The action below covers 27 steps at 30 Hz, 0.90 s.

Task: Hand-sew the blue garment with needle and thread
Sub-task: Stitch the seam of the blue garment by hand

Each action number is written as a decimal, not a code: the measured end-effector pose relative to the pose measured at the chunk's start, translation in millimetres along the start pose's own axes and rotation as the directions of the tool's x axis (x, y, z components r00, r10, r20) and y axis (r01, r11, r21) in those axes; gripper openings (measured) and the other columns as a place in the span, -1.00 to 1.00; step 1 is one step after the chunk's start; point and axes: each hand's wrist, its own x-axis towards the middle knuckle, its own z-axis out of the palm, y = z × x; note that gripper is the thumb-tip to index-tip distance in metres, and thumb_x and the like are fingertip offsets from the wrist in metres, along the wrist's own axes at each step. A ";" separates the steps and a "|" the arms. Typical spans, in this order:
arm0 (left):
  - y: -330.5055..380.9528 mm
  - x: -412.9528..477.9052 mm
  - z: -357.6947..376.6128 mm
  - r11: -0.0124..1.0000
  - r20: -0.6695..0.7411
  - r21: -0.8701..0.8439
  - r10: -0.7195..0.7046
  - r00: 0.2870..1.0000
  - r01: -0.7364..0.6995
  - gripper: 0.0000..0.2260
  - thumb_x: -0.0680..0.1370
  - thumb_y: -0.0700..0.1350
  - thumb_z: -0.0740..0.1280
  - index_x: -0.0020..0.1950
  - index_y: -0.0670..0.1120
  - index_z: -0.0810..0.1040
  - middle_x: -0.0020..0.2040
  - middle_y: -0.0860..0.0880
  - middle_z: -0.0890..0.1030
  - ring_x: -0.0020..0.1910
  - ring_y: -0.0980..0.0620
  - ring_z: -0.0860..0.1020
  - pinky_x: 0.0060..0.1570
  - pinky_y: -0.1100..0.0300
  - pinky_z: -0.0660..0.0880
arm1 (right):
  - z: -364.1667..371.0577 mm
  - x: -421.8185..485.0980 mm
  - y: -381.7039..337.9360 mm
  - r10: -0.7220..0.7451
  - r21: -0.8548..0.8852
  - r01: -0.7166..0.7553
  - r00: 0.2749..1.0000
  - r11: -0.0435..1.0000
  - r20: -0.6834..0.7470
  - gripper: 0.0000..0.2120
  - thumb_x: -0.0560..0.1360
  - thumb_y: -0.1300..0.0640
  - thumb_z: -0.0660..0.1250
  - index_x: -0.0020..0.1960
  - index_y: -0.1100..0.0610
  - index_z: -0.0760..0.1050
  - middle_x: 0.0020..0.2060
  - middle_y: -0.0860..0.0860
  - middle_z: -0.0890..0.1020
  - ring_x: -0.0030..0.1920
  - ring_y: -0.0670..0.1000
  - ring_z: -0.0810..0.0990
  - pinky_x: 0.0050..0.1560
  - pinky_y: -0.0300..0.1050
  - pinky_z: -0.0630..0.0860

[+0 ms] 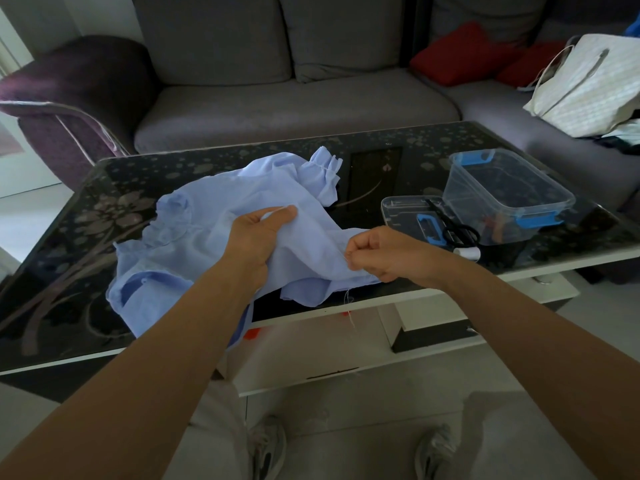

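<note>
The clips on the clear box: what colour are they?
The clips on the box are blue; the head view shows them best.

Dark glass-topped table [69, 237] with a pale flower pattern fills the middle. On its right side, a clear plastic box [505, 192] with blue clips stands open, its lid [405, 209] flat just beside it, black scissors [457, 230] lying across that lid. Behind the table, a grey sofa [294, 105], red cushions [464, 53] at its right end, and a pale bag [588, 84] near them. Purple armchair [76, 88] far left. Down below, two light shoes [266, 448] on the floor
</note>
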 end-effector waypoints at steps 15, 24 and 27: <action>-2.6 -3.2 2.3 0.999 0.050 0.001 0.035 0.998 -0.036 -0.82 0.48 -0.08 0.47 0.01 -0.14 0.68 0.05 -0.12 0.69 0.11 -0.11 0.62 0.21 0.01 0.54 | 12.3 19.6 -2.2 -0.291 0.015 0.336 0.835 0.942 -0.468 -0.88 0.46 0.10 0.46 -0.10 0.15 0.64 -0.46 -0.05 0.59 -0.46 -0.18 0.47 -0.26 -0.39 0.43; 0.0 -12.8 3.6 1.000 0.180 -0.017 0.004 0.984 -0.001 -0.93 0.52 -0.16 0.42 -0.09 -0.15 0.66 -0.02 -0.17 0.68 0.03 -0.13 0.63 0.14 0.01 0.57 | 28.1 35.8 -3.5 -0.341 -0.046 0.361 0.820 0.931 -0.460 -0.89 0.48 0.17 0.45 -0.15 0.22 0.63 -0.48 0.06 0.50 -0.47 -0.12 0.38 -0.26 -0.20 0.41; -0.4 -7.2 0.1 0.999 0.092 -0.048 0.008 0.996 -0.004 -0.94 0.51 -0.16 0.43 -0.10 -0.15 0.65 -0.03 -0.12 0.68 0.02 -0.09 0.62 0.11 0.06 0.57 | 19.4 24.9 -7.1 -0.265 0.047 0.285 0.931 0.957 -0.251 -0.89 0.51 0.22 0.40 -0.09 0.29 0.61 -0.51 -0.05 0.49 -0.48 -0.15 0.39 -0.33 -0.35 0.36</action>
